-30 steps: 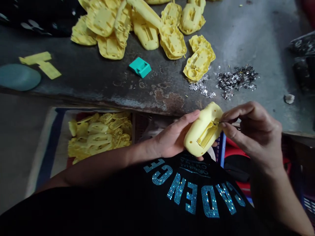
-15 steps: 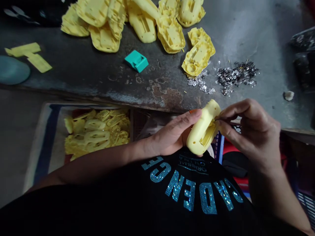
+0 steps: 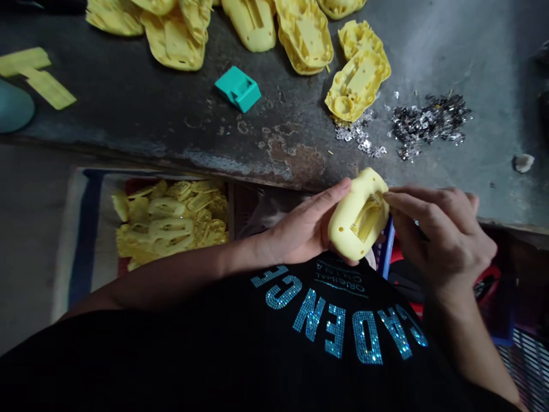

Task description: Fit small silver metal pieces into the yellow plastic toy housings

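Note:
My left hand point(image 3: 306, 223) is closed round a yellow plastic shell point(image 3: 359, 214), tilted so that its rectangular opening faces up towards me. At the shell's right edge, beside that opening, the fingertips of my right hand point(image 3: 441, 229) are pressed together. Whatever is between those fingertips is hidden or too small to name. On the table above my hands lie small shiny metal pieces point(image 3: 431, 123) in a loose heap. More yellow shells point(image 3: 304, 37) lie along the far side, one of them point(image 3: 358, 80) resting by a smaller scatter of the metal pieces point(image 3: 364, 134).
A teal plastic block point(image 3: 238, 89) sits on the worn dark table point(image 3: 171, 131). At the left are flat yellow strips point(image 3: 49, 86) and a rounded bluish object point(image 3: 15, 107). Below the table edge stands a box of yellow parts point(image 3: 171, 220). A blue crate point(image 3: 387, 246) shows behind my hands.
The yellow shell has turned in my left hand, so its opening faces the camera more. My right hand has rolled over, fingertips still at the shell's edge. The view has shifted slightly.

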The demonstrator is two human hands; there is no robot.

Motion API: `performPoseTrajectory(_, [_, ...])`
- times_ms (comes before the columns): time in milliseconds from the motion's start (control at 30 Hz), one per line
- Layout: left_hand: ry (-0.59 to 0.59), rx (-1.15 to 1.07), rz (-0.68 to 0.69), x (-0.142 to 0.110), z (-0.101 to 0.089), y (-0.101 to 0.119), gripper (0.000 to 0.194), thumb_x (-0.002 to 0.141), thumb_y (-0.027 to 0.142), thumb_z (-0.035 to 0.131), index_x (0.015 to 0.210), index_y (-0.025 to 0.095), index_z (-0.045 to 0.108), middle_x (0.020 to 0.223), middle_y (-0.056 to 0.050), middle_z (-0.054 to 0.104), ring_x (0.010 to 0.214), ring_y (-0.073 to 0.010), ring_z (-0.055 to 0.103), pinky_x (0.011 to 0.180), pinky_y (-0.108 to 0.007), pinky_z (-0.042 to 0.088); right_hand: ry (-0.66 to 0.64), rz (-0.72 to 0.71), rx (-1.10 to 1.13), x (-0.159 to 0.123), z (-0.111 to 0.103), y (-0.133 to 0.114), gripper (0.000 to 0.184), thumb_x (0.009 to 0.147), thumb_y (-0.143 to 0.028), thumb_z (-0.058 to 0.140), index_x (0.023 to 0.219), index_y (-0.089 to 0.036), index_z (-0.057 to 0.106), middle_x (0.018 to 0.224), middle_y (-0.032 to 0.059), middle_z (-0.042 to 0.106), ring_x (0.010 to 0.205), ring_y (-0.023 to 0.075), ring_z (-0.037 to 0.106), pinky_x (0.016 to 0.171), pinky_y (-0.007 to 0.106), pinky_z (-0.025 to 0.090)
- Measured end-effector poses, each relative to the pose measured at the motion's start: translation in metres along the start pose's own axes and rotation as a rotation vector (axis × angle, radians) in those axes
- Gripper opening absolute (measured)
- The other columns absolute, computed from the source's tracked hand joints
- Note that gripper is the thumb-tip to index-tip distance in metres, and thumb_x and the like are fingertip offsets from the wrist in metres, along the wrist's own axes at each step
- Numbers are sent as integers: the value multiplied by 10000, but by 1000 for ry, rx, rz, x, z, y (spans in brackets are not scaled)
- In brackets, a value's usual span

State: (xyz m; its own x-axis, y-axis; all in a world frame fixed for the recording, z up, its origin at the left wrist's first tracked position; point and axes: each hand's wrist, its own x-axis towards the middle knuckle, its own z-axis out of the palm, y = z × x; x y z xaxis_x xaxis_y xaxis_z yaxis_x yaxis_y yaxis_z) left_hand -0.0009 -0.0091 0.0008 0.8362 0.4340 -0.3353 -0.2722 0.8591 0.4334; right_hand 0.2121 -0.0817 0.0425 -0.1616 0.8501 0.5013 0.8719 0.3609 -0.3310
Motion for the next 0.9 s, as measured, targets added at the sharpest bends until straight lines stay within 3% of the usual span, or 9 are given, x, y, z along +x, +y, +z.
performPoseTrajectory(167, [-42,31,-33,0,-2,5,726,1030,703,684,1580,232,624,1262,-146,825,966,-289,812,615,-320,667,40,-109,-119,-8,9,6,540,1017,-178,794,1486,-439,729,1230,-6,871,900,255,750,825,459,464])
performPoseTrajectory(333, [-11,10,4,0,-2,3,686,1021,637,739,1545,206,644,1282,-150,822,1003,-292,813,654,-315,670,23,-141,-44,-10,13,5,560,1008,-148,793,1501,-409,739,1249,25,864,923,257,757,811,447,447])
performPoseTrajectory(467, [46,-10,82,-1,3,0,598,1007,593,793,1457,208,709,1325,-141,814,1130,-295,802,802,-322,678,25,48,201,-1,9,5,420,1004,-133,779,1328,-397,823,1171,20,843,933,240,760,833,439,544])
performPoseTrajectory(567, [80,24,166,-1,8,-2,567,966,597,849,1366,203,761,1287,-127,828,1152,-290,794,882,-333,667,-37,189,367,12,4,11,365,982,-265,851,1332,-358,808,1222,50,818,1087,270,762,852,433,602])
performPoseTrajectory(733, [164,173,257,-3,8,-8,591,893,621,919,1325,241,781,1130,-49,841,951,-208,793,807,-280,625,-211,167,420,31,-1,21,470,959,-455,882,1389,-316,753,1312,71,800,1128,280,756,874,425,643])
performPoseTrajectory(900, [135,335,318,-15,3,-7,521,976,540,872,1395,245,777,1073,-49,845,916,-164,764,809,-233,585,-183,97,344,24,7,12,490,951,-442,880,1381,-284,706,1245,90,788,1110,302,762,920,466,670])
